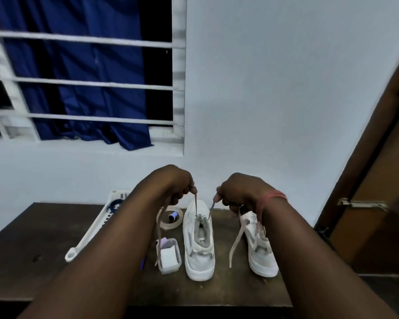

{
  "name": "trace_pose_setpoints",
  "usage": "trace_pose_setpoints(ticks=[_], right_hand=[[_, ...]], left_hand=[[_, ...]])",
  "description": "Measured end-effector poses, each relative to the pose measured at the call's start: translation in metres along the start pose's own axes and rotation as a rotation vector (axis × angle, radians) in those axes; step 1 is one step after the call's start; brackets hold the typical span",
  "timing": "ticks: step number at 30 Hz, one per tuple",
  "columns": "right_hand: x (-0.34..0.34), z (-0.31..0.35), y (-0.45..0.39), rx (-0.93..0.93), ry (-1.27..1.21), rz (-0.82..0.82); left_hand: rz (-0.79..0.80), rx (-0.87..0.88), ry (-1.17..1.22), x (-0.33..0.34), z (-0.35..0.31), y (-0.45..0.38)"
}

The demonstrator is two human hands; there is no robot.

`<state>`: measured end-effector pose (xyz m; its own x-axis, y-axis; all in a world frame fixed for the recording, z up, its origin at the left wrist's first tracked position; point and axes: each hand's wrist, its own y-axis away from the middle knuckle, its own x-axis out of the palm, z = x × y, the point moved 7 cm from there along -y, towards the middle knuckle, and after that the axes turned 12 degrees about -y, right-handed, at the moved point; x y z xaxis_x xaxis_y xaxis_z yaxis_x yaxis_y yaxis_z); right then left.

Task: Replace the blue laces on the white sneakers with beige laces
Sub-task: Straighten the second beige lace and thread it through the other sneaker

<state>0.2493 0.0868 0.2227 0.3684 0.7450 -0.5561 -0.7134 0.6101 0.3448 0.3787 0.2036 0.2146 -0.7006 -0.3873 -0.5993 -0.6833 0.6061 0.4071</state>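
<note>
Two white sneakers stand on the dark wooden table (32, 245), heels towards me. The left sneaker (199, 245) has a beige lace (195, 204) rising from its top eyelets. My left hand (175, 185) grips one end of that lace above the shoe, and the slack hangs down past a small box. My right hand (237, 189) grips the other end, whose loose tail (236, 240) dangles beside the right sneaker (259, 247). Both strands are pulled up taut over the left sneaker. No blue lace shows on either shoe.
A clear plastic box (169, 255) with white contents sits left of the shoes. Behind it lies a tape roll (169, 218), and a white plastic tray (95, 226) lies at the left. A barred window with a blue curtain is behind; a wooden door stands at the right.
</note>
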Motion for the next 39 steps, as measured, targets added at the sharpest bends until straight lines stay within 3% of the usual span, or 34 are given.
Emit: trace_pose_setpoints(ticks=[6,10,13,17,23,25,28,33,39], right_hand=[[-0.026,0.062,0.035,-0.022,-0.171,0.032],[-0.046,0.097,0.055,-0.043,-0.35,0.126],[-0.071,0.117,0.074,-0.081,-0.588,0.122],[-0.093,0.128,0.084,-0.165,-0.875,0.187],[-0.103,0.125,0.078,-0.368,-0.861,0.078],[-0.11,0.124,0.075,-0.447,-0.751,-0.017],[-0.117,0.126,0.07,-0.556,-0.61,-0.201],[-0.112,0.132,0.07,-0.694,-0.668,-0.366],[-0.116,0.132,0.062,-0.651,-0.745,-0.495]], left_hand=[[0.117,0.022,0.098,-0.02,-0.052,0.037],[0.171,0.129,0.373,-0.041,-0.085,0.072],[0.178,0.162,0.563,-0.066,-0.104,0.091],[0.205,0.213,0.593,-0.083,-0.12,0.103],[0.257,0.31,0.695,-0.084,-0.123,0.106],[0.196,0.339,0.684,-0.087,-0.124,0.103],[-0.03,0.388,0.57,-0.095,-0.125,0.098],[-0.378,0.512,0.348,-0.104,-0.132,0.097],[-0.411,0.579,0.443,-0.098,-0.143,0.095]])
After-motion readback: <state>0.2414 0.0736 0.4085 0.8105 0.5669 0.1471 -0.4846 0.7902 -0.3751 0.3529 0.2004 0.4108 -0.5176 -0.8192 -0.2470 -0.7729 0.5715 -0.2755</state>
